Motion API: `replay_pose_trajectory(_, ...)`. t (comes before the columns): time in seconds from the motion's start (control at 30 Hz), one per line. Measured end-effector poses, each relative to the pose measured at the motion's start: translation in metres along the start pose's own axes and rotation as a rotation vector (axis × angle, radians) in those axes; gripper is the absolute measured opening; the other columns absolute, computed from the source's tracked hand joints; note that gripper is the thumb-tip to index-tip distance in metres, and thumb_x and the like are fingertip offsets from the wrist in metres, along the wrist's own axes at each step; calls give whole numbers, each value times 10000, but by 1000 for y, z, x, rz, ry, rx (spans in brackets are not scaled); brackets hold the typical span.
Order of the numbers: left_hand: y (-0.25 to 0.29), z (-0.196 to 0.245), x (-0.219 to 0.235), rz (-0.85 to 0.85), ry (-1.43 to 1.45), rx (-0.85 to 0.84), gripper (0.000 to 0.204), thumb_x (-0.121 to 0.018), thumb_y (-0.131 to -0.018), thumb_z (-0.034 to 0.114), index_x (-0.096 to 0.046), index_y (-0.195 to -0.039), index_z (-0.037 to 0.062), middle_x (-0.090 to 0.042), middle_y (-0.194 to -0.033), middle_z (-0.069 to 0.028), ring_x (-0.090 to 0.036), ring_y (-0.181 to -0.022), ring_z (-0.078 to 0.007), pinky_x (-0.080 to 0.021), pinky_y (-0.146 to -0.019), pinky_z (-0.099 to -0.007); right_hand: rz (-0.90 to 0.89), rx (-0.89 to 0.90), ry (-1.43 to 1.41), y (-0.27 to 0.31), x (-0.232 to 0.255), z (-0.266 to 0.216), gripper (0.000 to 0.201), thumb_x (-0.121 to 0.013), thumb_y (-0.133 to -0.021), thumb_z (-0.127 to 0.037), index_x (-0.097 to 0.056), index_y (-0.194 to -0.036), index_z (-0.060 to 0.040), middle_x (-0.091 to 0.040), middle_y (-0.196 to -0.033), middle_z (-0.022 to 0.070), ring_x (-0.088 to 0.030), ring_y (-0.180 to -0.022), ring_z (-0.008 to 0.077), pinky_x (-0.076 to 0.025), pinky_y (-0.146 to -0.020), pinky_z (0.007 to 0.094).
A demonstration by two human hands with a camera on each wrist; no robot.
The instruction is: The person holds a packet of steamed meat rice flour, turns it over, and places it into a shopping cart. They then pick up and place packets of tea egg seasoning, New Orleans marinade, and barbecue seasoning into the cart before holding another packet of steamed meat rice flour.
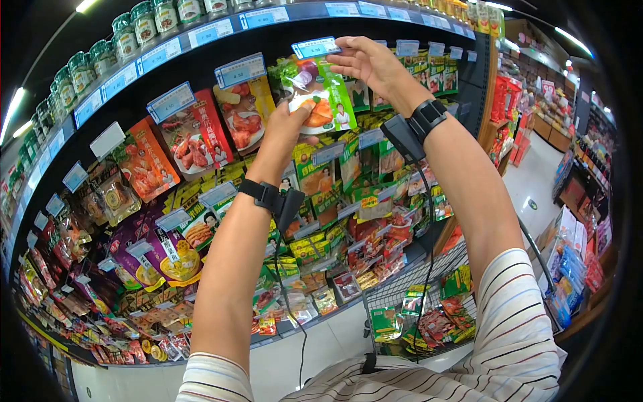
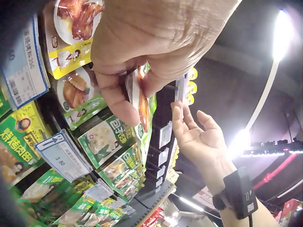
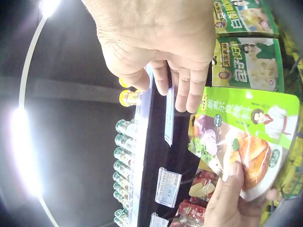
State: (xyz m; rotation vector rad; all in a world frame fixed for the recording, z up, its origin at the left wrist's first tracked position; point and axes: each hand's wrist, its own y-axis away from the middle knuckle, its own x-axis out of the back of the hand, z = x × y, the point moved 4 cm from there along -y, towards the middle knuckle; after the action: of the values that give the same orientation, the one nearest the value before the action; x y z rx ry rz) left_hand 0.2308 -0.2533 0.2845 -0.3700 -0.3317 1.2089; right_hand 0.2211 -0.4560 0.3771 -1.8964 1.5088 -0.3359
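My left hand pinches the lower edge of a green seasoning packet showing vegetables and cooked meat on a plate. In the right wrist view the packet faces out, the left thumb on its front. The left wrist view shows it edge-on between thumb and fingers. My right hand is raised beside a blue-edged price tag above the packet. Its fingers extend loosely, with the fingertips right at the tag's end and apart from the packet.
Red and orange packets hang at the left under more price tags. Jars line the shelf above. Green and yellow packets fill the rack below. A wire cart holding several packets stands at the lower right, with a store aisle beyond.
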Motion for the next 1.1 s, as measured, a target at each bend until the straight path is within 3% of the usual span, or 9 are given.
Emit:
replay_pose_trajectory(0.1,-2,2,-4,-14,21,9,349,-588,-973,216,-540,-1243,1,-679,-1088,-101,-697,-872,-163,-583,-551,-269,-5,12,-24,1,-1,-1,329,-561,-985,-199,-554,-1164,77,-568,-1157,163,-652,-1073,319,-586,-933,411)
replay_pose_trajectory(0.4,-2,2,-8,-14,98,27,332,-580,-969,175,-537,-1244,-5,-676,-1088,-113,-702,-859,-172,-603,-560,-273,-2,1,-6,3,2,-4,340,-547,-996,-208,-560,-1199,65,-599,-1192,179,-633,-1146,324,-558,-997,425)
replay_pose_trajectory(0.6,-3,10,-10,-34,115,27,348,-627,-969,245,-581,-1231,20,-691,-1048,-68,-692,-852,-136,-612,-586,-267,17,-4,7,5,2,-9,355,-537,-997,-210,-552,-1220,66,-597,-1207,185,-627,-1154,325,-556,-995,419)
replay_pose_trajectory(0.8,-3,12,-10,-18,120,57,343,-590,-969,189,-539,-1244,-8,-676,-1075,-110,-705,-846,-161,-619,-571,-270,0,9,-41,6,2,-8,327,-564,-973,-184,-563,-1162,83,-588,-1155,197,-648,-1078,328,-584,-923,419)
replay_pose_trajectory(1.1,1,15,-10,-21,160,59,331,-604,-957,182,-554,-1220,-12,-674,-1065,-113,-707,-842,-181,-628,-577,-285,17,-8,-48,9,1,-11,303,-575,-969,-180,-581,-1138,71,-600,-1135,198,-653,-1071,326,-584,-922,424)
